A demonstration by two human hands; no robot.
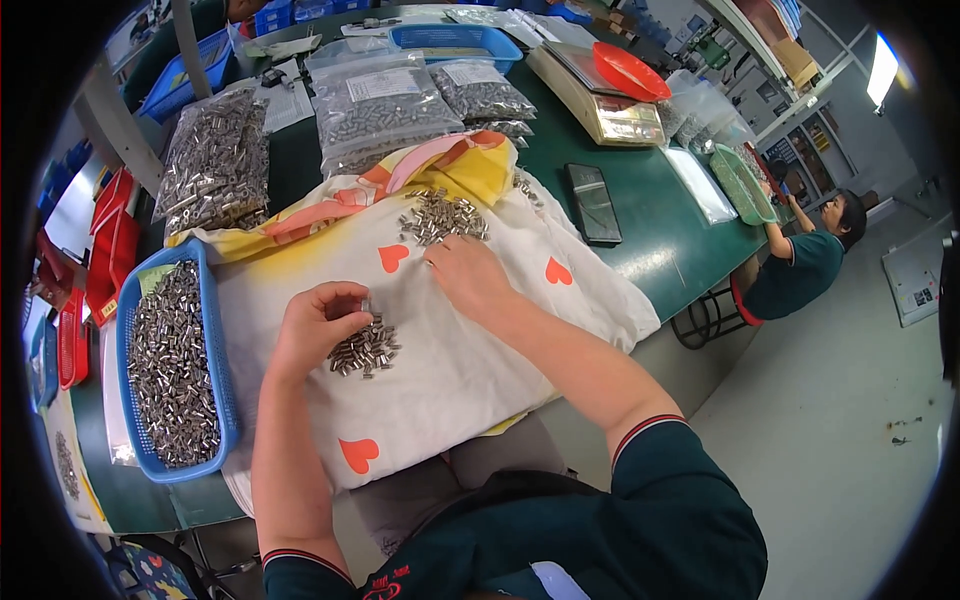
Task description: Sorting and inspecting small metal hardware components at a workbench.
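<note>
My left hand (322, 328) is closed, its thumb and forefinger pinching a small silvery metal cylinder (366, 305). Just below those fingertips lies a small pile of similar metal cylinders (365, 350) on a white cloth (440, 370) printed with red hearts. My right hand (468, 278) reaches down to the near edge of a larger cylinder pile (440, 218) farther back. Its fingers are bent and pressed together; whatever they hold is too small to make out. A blue plastic basket (232, 420) full of the same cylinders stands to the left of the cloth.
Bags of metal parts (385, 105) stand behind the cloth, with another bag (215, 155) to their left. A dark phone-like slab (593, 205) lies on the green table (650, 230). Beyond are a scale (600, 105) with a red tray (630, 70) and a seated co-worker (805, 265).
</note>
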